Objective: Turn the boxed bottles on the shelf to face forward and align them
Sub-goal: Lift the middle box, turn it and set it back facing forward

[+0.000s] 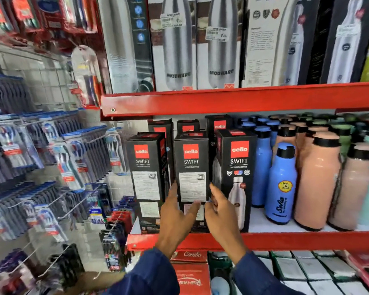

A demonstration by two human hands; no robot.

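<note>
Three black boxed bottles stand in the front row of the middle shelf (pixel 296 239). The left box (pixel 146 184) and the middle box (pixel 192 167) show a white text panel. The right box (pixel 239 162) shows its bottle picture. More black boxes (pixel 188 126) stand behind them. My left hand (pixel 175 216) is on the middle box's left edge, fingers in the gap beside the left box and thumb across the front. My right hand (pixel 219 211) grips its right edge, fingers in the gap beside the right box. The lower part of the middle box is hidden behind my hands.
Blue bottles (pixel 281 188) and peach bottles (pixel 315 184) stand close to the right of the boxes. Tall steel-bottle boxes (pixel 175 50) fill the shelf above. Toothbrush packs (pixel 73 167) hang on hooks to the left. Red boxes (pixel 190 273) sit on the shelf below.
</note>
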